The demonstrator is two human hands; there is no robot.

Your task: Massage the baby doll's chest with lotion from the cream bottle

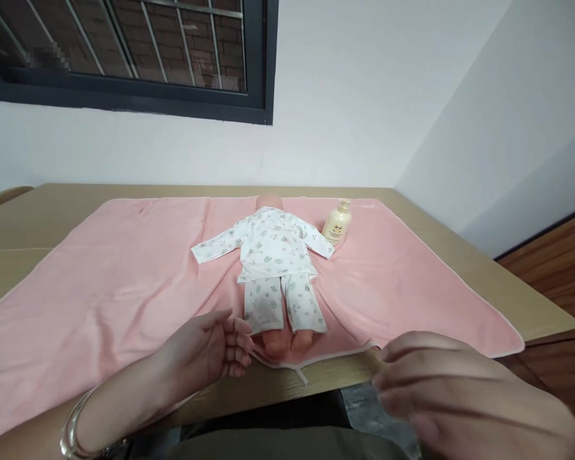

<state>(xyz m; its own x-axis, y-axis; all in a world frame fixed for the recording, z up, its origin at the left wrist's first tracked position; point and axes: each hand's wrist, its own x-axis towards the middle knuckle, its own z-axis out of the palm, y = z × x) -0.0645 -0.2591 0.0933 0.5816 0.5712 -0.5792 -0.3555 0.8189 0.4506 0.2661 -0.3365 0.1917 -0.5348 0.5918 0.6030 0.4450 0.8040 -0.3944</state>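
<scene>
A baby doll (274,246) in a white printed long-sleeved top and matching trousers (263,303) lies stretched out on a pink blanket (138,281). Its bare feet point toward me; its smooth head is at the far end. My left hand (215,345), palm turned up and fingers loosely bent, is beside the doll's foot and holds nothing. Off to the right, my right hand (441,383) hovers near the table's front edge, slightly blurred, its fingers loosely extended with nothing visible in them. A cream-coloured pump bottle (338,223) stands by the doll's sleeve.
The blanket covers much of a light wooden table (536,306), and its near edge has a small white tag. Behind are a white wall (345,115) and a dark-framed barred window (263,76). Wooden furniture (560,268) stands at the right.
</scene>
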